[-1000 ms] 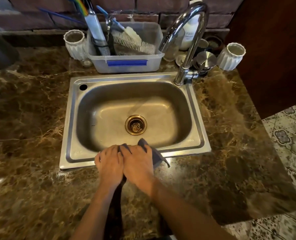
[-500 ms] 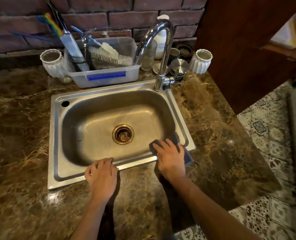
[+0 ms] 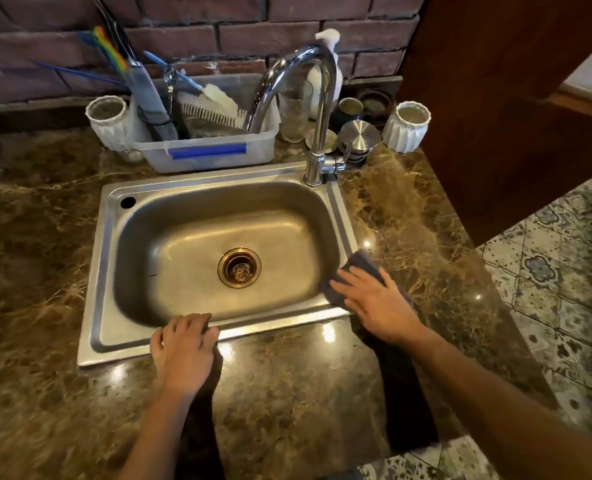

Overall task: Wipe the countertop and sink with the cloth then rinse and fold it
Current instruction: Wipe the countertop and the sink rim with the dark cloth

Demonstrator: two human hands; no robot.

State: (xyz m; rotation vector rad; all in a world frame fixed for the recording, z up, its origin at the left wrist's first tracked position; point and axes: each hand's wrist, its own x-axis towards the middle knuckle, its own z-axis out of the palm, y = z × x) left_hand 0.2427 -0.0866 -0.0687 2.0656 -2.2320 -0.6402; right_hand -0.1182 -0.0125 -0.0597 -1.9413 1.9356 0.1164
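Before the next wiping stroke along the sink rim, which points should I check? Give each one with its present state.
1. Cloth under right hand, fingers flat: ok.
2. Left hand steadies on front sink rim: ok.
3. Right rim up to faucet free of objects: ok.
4. Faucet off, no stream visible: ok.
5. Cloth wet enough: cannot tell.
6. Drain unblocked: cannot tell.

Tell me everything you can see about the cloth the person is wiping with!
The cloth is dark grey-blue and looks soft. It lies bunched at the near right corner of the steel sink, partly on the rim and partly on the brown marble countertop. The right hand presses flat on top of it with straight fingers, hiding most of it. Only its edges peek out.
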